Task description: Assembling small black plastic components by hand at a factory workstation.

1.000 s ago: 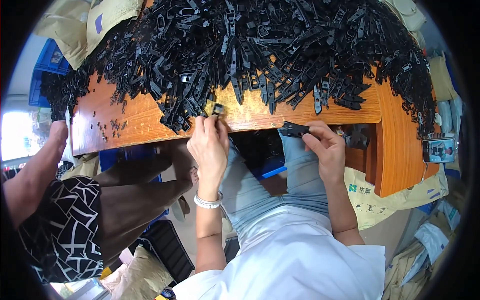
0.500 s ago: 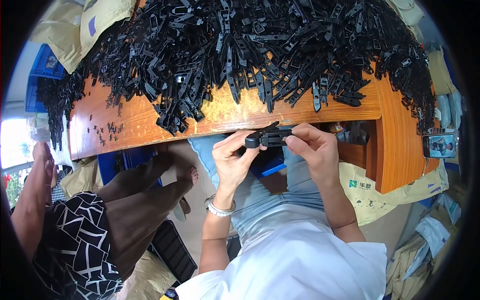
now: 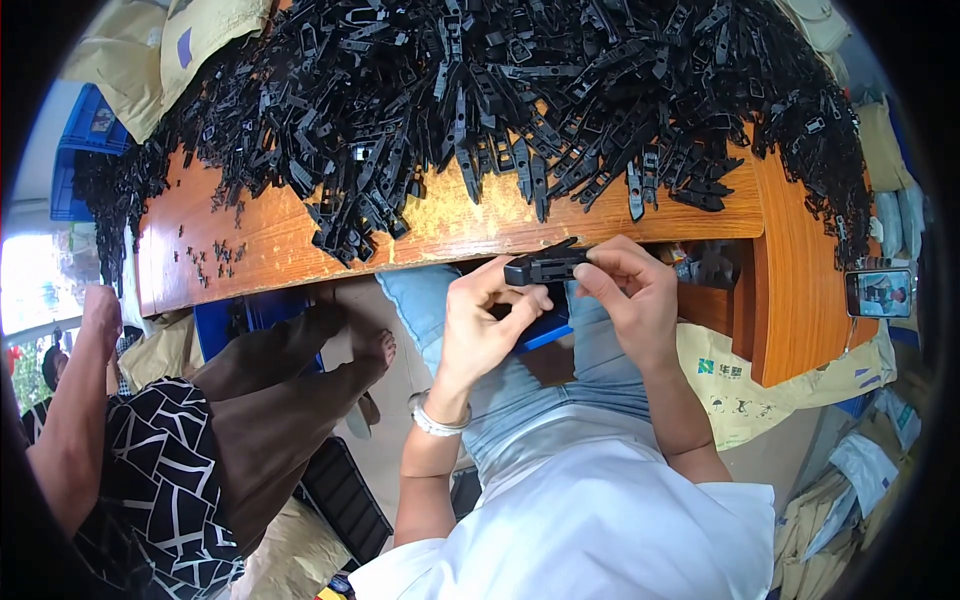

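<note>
Between my two hands, just off the table's front edge and above my lap, is a black plastic part [image 3: 545,266] with a thin piece sticking up at an angle from its top. My left hand [image 3: 487,318] grips its left end, the fingers curled underneath and a white bracelet on the wrist. Thumb and fingers of my right hand [image 3: 628,290] pinch the other end; what lies right under those fingertips is hidden. A large heap of black plastic parts [image 3: 460,90] covers the back of the wooden table [image 3: 300,250], its nearest pieces just beyond my hands.
Tiny dark pieces [image 3: 215,260] lie scattered at the table's left. A co-worker's arm [image 3: 75,430] and legs [image 3: 290,390] are close on my left. A phone [image 3: 880,293] stands at the right edge, a blue bin [image 3: 85,150] at far left. A printed sack [image 3: 740,390] lies beneath the right side.
The black part has shifted slightly right and its end is tilted a little differently. My left fingers have curled further under it. The co-worker's arm at left has moved.
</note>
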The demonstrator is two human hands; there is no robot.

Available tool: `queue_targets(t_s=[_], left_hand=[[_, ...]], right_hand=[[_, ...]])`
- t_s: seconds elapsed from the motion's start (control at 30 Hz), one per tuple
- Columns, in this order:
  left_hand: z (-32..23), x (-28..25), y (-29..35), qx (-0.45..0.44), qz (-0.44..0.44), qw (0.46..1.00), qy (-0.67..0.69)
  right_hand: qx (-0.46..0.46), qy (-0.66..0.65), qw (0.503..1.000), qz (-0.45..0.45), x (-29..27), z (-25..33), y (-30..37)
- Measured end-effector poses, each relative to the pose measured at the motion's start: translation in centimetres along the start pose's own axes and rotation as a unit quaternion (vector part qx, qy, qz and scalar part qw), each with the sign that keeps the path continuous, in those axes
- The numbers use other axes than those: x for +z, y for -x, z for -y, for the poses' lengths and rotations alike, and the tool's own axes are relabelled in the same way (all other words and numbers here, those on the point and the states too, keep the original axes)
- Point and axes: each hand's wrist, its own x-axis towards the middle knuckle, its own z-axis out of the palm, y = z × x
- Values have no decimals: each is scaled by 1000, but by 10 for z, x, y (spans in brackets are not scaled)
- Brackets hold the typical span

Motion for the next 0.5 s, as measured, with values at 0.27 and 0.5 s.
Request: queue_targets(t_s=[0.27,0.5], left_hand=[[-1,-3,-7,-28,33,990,138],[-5,-6,-7,9,45,992,114]], right_hand=[[-62,62,995,36,2,-9,5],[-21,-42,995,88,9,-3,2]])
